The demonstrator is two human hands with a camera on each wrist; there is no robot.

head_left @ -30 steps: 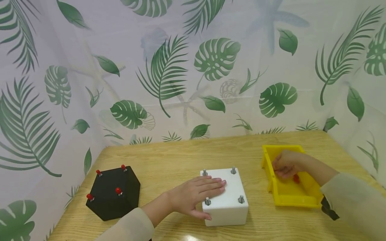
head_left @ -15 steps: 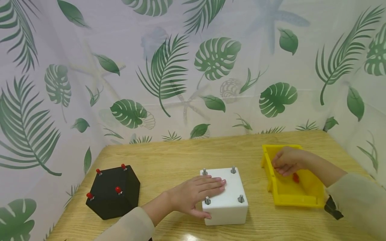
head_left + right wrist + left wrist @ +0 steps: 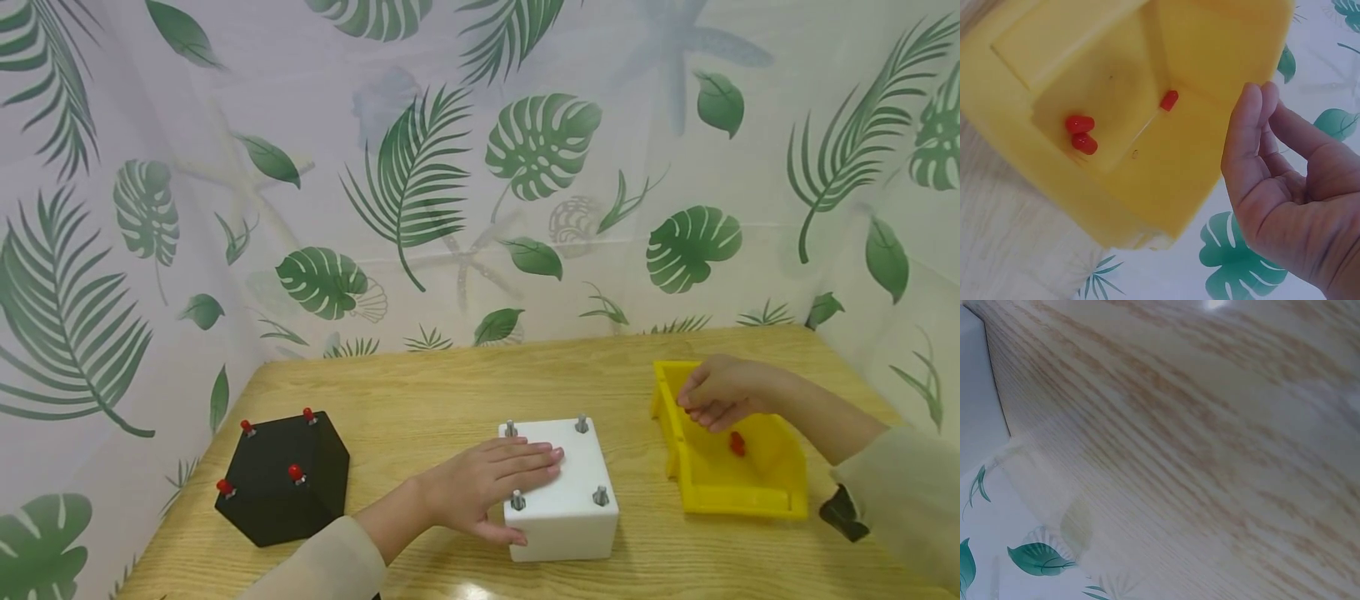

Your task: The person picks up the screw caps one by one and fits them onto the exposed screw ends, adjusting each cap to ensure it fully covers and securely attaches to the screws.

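My left hand (image 3: pixel 491 487) lies with its fingers extended across the top of a white block (image 3: pixel 581 462), thumb against the near side. Metal bolts (image 3: pixel 601 495) stand upright near the block's corners, without caps. My right hand (image 3: pixel 731 393) is over the back of a yellow bin (image 3: pixel 738 502), thumb and fingertips pinched together. A bit of a small red cap (image 3: pixel 686 408) shows at those fingertips; most of it is hidden. In the right wrist view, two red caps (image 3: pixel 1081 124) lie touching in the bin, and another red cap (image 3: pixel 1169 100) lies apart.
A black block (image 3: pixel 288 475) stands at the left of the wooden table (image 3: pixel 427 392), with red caps (image 3: pixel 296 473) on its corner bolts. A leaf-patterned cloth (image 3: pixel 465 192) encloses the table's back and sides. Behind the bin's near right corner is a dark object (image 3: pixel 843 512) at the right sleeve.
My right hand has risen slightly from the bin's floor, its fingertips still pinched, with the red bit moving along. The left hand stays in place on the white block.
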